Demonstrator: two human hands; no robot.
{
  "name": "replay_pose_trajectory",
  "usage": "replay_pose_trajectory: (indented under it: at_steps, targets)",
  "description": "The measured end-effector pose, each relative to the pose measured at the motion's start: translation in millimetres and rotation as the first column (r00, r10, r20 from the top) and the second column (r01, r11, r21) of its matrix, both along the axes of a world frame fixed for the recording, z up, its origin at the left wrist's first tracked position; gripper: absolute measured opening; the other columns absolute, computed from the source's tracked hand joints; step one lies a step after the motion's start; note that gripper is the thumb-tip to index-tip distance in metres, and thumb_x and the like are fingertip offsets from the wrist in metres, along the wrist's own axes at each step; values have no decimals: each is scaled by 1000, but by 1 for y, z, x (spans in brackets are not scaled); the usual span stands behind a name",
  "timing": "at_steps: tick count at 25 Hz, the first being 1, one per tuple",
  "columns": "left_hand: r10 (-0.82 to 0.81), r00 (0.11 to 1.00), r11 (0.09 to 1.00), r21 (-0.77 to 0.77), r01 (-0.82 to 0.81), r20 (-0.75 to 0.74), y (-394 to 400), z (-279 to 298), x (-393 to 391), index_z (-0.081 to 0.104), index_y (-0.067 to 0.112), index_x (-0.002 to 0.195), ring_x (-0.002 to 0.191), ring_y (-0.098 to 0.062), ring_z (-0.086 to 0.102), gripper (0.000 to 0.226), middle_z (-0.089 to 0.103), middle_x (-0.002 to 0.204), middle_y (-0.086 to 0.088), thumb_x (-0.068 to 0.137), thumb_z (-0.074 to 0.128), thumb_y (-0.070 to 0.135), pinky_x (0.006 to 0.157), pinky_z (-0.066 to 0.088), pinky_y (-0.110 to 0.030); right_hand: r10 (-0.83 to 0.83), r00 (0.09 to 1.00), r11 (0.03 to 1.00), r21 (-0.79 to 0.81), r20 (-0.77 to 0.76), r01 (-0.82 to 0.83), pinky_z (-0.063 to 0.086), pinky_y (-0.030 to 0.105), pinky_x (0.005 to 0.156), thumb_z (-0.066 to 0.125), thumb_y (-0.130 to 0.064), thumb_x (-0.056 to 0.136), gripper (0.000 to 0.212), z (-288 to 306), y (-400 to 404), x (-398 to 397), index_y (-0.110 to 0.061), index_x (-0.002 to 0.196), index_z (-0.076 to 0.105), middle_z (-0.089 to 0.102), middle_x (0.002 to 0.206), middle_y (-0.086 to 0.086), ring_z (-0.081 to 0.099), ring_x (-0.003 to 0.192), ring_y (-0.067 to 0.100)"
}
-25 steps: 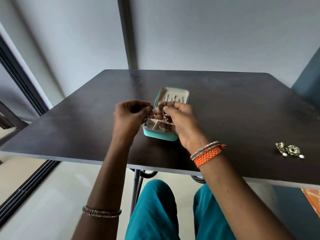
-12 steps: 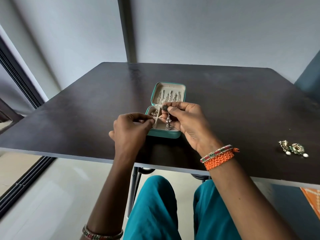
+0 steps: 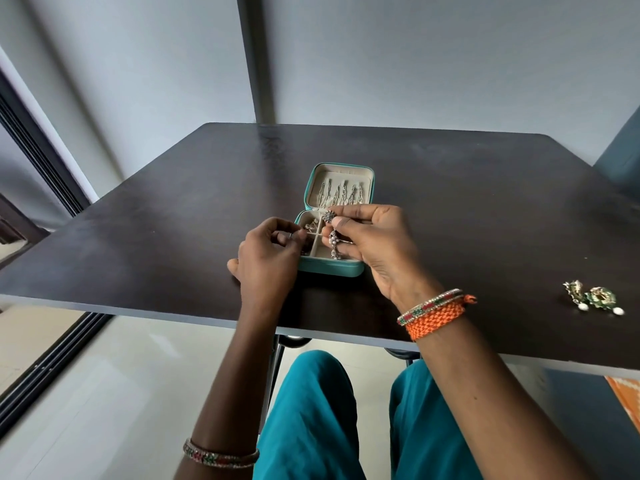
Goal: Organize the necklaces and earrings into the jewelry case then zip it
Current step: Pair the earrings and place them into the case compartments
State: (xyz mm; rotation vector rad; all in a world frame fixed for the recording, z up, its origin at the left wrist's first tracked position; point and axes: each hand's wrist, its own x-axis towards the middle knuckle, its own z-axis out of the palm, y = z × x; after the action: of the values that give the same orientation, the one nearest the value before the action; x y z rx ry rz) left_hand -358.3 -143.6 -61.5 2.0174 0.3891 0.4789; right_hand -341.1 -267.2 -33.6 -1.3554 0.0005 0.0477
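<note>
A small teal jewelry case (image 3: 330, 268) lies open on the dark table (image 3: 173, 237). Several chains (image 3: 341, 194) hang in its upright lid, and small pieces lie in its cream compartments. My right hand (image 3: 377, 244) pinches a silver dangling earring (image 3: 333, 237) over the case's right compartments. My left hand (image 3: 268, 254) is beside the case's left edge, thumb and forefinger pinched on something tiny that I cannot make out. A pair of green earrings with white pearl drops (image 3: 594, 299) lies far right on the table.
The table's near edge (image 3: 138, 311) runs just under my wrists, with my teal-clad knees below it. A pale wall stands behind the table and a dark window frame (image 3: 41, 161) is at the left.
My hands moved apart: the left drew back toward me and to the left of the case, while the right kept the silver earring over the case. The view tilted slightly.
</note>
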Motion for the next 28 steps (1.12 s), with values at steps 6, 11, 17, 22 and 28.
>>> replay_pose_trajectory:
  at_steps: [6, 11, 17, 22, 28]
  targets:
    - [2, 984, 999, -35, 4, 177, 2, -6, -5, 70, 21, 88, 69, 7, 60, 16, 67, 78, 11, 90, 57, 11, 60, 45, -7, 37, 998, 998, -51, 43, -35, 58, 24, 63, 58, 6, 88, 12, 11, 15, 1, -3, 84, 65, 66, 73, 12, 67, 60, 11]
    - [31, 976, 995, -94, -11, 216, 3, -7, -7, 66, 19, 89, 67, 6, 60, 9, 66, 76, 12, 88, 62, 11, 60, 48, -9, 39, 992, 979, -201, 121, -14, 57, 28, 60, 61, 5, 84, 20, 3, 33, 2, -13, 75, 62, 66, 72, 9, 68, 66, 16]
    - [36, 974, 995, -101, -13, 225, 3, -7, -8, 63, 19, 90, 69, 5, 59, 12, 61, 74, 16, 87, 61, 7, 61, 46, -5, 30, 968, 891, -445, 250, 87, 59, 38, 73, 68, -2, 76, 23, -8, 34, 4, -22, 67, 64, 70, 71, 5, 70, 71, 19]
    - [47, 973, 994, -106, -23, 225, 3, -7, -8, 65, 16, 93, 71, 4, 59, 9, 61, 75, 16, 87, 62, 10, 62, 48, -8, 90, 969, 822, -567, 229, 58, 57, 29, 80, 72, -7, 76, 19, 1, 27, 7, -22, 66, 68, 72, 79, 1, 68, 77, 12]
    - [56, 972, 991, -135, -25, 229, 2, -7, -10, 65, 14, 97, 74, 4, 60, 10, 64, 83, 9, 88, 63, 11, 60, 44, -1, 167, 978, 710, -703, 123, -33, 50, 22, 70, 74, -10, 76, 7, 8, 20, 14, -16, 73, 74, 68, 71, -6, 61, 70, 4]
